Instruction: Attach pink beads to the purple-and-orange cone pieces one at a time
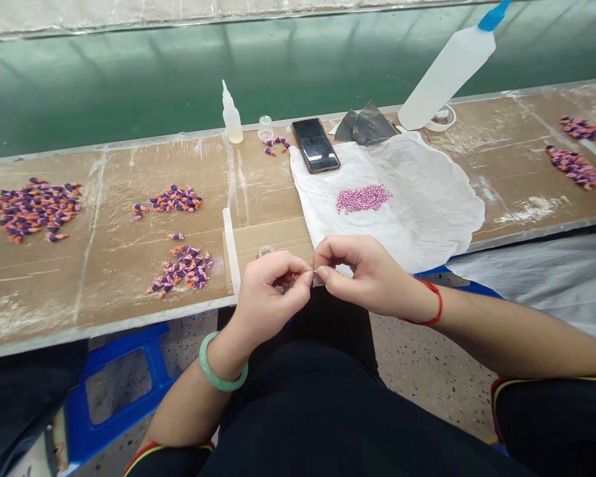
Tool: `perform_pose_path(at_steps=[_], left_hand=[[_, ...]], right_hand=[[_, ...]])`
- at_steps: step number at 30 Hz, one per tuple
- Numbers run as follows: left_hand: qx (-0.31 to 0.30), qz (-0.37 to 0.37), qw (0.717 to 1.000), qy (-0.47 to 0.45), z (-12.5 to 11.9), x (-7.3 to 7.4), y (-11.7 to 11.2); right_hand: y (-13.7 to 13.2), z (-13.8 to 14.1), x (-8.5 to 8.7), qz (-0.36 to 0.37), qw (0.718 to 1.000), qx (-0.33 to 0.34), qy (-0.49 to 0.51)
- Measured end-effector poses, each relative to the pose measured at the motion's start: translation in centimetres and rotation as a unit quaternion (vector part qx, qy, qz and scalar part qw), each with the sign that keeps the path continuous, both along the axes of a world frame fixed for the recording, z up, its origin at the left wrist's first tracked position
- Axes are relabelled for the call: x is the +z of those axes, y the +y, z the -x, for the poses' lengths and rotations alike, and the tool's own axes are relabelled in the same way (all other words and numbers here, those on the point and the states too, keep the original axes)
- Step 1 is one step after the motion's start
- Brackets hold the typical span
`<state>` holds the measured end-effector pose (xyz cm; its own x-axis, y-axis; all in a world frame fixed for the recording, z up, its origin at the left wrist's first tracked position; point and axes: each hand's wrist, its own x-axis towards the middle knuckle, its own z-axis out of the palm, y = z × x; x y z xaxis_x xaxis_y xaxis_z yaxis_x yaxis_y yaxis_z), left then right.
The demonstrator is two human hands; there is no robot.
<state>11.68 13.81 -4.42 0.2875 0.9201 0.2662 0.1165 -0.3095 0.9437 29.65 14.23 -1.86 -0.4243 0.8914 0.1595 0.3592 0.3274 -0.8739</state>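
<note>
My left hand [277, 288] is closed in a pinch on a small orange-and-purple piece [297, 276], mostly hidden by the fingers. Thumb and forefinger of my right hand [355, 273] are pressed together at the same spot, fingertips touching or nearly touching the left ones. Whatever the right fingers hold is too small to make out. On a white cloth [427, 192] beyond my right hand lies a patch of tiny pink beads or bits [363, 198]. A small clear cup [266, 251] stands just behind my left hand, on a cardboard piece [278, 233].
Purple-and-orange pieces form a large pile [37, 209] and smaller piles [181, 268] at left. A dropper bottle [231, 116], a phone [316, 144], dark sheets [370, 126], a large blue-tipped bottle [447, 76] and a tape roll [442, 118] line the back. More pieces [579, 167] lie far right.
</note>
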Motion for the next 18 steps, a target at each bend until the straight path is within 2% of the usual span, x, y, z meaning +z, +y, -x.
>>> perform_pose_path(at_steps=[5,10,15,18], left_hand=[[-0.012,0.105,0.991,-0.082,1.3,-0.3,0.1],[0.043,0.195,0.968,-0.152,3.7,-1.4,-0.1],[0.071,0.250,0.953,-0.156,5.4,-2.7,-0.4],[0.065,0.268,0.948,-0.159,6.0,-3.2,-0.5]], right_hand=[[1.1,0.6,0.2,-0.019,0.999,0.031,-0.013],[3.3,1.0,-0.2,-0.060,0.992,0.083,-0.074],[5.9,2.1,-1.6,-0.160,0.961,0.131,-0.185],[6.9,2.9,-2.3,-0.168,0.947,0.140,-0.234]])
